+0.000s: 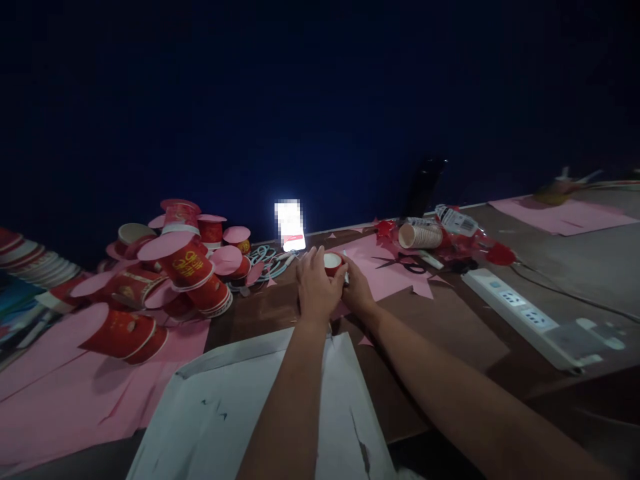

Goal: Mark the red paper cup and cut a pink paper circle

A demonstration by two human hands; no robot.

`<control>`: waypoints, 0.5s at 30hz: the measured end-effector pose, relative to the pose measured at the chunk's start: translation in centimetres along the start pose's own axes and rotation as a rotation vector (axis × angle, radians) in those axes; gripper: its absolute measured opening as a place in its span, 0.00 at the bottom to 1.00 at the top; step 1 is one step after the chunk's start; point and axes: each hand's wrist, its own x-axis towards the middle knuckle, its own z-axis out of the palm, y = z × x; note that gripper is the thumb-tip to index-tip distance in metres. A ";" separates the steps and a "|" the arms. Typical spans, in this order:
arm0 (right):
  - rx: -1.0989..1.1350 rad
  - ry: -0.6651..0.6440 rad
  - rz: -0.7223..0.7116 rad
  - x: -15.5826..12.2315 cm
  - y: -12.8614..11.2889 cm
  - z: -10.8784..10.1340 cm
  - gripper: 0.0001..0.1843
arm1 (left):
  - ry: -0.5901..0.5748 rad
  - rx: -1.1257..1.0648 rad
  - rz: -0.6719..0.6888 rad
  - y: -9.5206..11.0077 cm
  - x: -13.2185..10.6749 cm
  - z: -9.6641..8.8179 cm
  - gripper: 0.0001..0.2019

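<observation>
Left hand (316, 283) curls round a white-lined red paper cup (333, 262) near the far edge of the brown table (265, 308); right hand (357, 288) bends half-closed beside it, grip unclear. Pink-disc-topped red cups (189, 267) toward the left edge appear done; the held cup shows no disc.

Held paper cup (333, 261) is red outside, white inside. Paired paper cups (189, 265) at left: red, with yellow characters printed on the side. Paper discs (167, 246): plain pink. Paper sheet (186, 340): same pink. Desk (265, 307) is brown; power strip (515, 310), white. Backdrop (320, 100) reads deep navy, unpatterned.
</observation>
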 end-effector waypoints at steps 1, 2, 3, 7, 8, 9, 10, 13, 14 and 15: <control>0.011 0.002 -0.007 0.0 0.1 0.0 0.24 | -0.003 -0.006 -0.003 0.1 0.0 0.3 0.29; 0.020 0.001 -0.010 0.0 0.2 0.1 0.25 | -0.003 -0.008 -0.007 0.1 0.0 0.6 0.29; 0.027 0.001 -0.010 0.0 0.3 0.1 0.25 | -0.001 -0.006 -0.012 0.0 -0.1 0.9 0.30; -0.014 0.004 0.012 0.2 0.6 0.3 0.28 | -0.017 0.032 -0.015 -0.6 -0.4 1.6 0.26; -0.038 -0.001 0.015 0.2 0.7 0.2 0.27 | -0.023 0.043 -0.016 -0.8 -0.4 1.7 0.24; -0.065 -0.009 0.021 0.2 0.8 0.1 0.27 | -0.029 0.053 -0.020 -0.9 -0.5 1.7 0.22; -0.092 -0.020 0.027 0.1 0.9 -0.1 0.27 | -0.035 0.061 -0.023 -1.0 -0.6 1.8 0.21; -0.153 -0.023 0.059 -0.1 1.5 -1.0 0.33 | -0.047 0.070 -0.018 -1.2 -0.7 1.8 0.22; -0.155 -0.010 0.067 -0.2 1.7 -1.3 0.35 | -0.043 0.067 -0.011 -1.3 -0.7 1.9 0.22; -0.142 0.011 0.073 -0.3 1.9 -1.7 0.37 | -0.032 0.062 -0.003 -1.4 -0.7 1.9 0.23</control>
